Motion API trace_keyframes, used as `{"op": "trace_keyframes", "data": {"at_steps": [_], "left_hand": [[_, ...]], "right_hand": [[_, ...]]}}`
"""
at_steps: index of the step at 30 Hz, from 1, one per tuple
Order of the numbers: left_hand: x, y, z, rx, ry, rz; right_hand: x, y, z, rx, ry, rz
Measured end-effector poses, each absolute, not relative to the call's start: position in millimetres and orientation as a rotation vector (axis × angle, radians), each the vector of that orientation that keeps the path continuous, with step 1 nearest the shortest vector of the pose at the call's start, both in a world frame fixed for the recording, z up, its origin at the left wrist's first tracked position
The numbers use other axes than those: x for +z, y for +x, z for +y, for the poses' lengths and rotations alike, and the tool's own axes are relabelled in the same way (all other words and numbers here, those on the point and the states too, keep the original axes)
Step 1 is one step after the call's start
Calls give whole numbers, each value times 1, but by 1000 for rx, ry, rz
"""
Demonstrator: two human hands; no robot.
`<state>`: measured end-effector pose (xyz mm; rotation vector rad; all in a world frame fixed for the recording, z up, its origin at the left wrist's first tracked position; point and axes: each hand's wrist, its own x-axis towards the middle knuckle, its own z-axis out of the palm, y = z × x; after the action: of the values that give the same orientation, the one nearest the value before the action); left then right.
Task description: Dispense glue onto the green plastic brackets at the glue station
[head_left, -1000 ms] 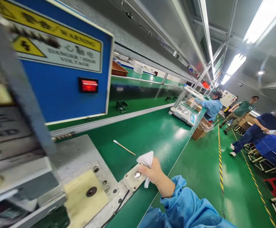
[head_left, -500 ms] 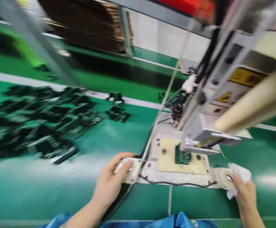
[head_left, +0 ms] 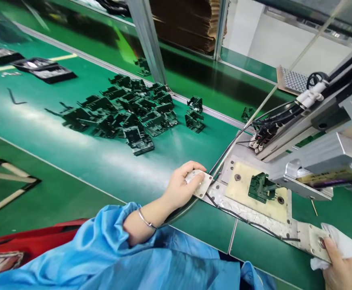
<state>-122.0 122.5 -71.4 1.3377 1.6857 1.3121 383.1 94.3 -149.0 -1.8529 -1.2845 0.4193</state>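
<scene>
My left hand (head_left: 182, 186) is wrapped round the pale button block (head_left: 204, 186) at the left end of a metal press base, thumb over its top. At the base's right end my right hand (head_left: 342, 259) grips another button block (head_left: 316, 243), its thumb on the round metal button. White cloth or tissue (head_left: 340, 241) lies between that hand and the block. Between my hands, a dark green plastic part (head_left: 261, 187) sits on the cream fixture plate (head_left: 239, 191). The press head (head_left: 303, 183) is beside and partly over this part; whether they touch, I cannot tell.
Many similar dark plastic parts (head_left: 133, 106) lie heaped on the green bench (head_left: 97, 165) to the left. Black trays (head_left: 47, 71) stand farther left. A metal post (head_left: 150, 44) rises behind the heap. Cables and a pale tube (head_left: 272, 90) run beside the press column.
My view has swung left, so the press and both hands appear farther right, and the trays have come into sight. Both hands stay on the same button blocks.
</scene>
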Motion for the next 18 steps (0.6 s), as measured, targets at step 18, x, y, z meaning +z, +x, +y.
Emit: {"op": "trace_keyframes", "data": {"at_steps": [18], "left_hand": [[-84,-130,129,1322,1443,1773]], "right_hand": [[-115,315,109,480,-1761,-1133]]}}
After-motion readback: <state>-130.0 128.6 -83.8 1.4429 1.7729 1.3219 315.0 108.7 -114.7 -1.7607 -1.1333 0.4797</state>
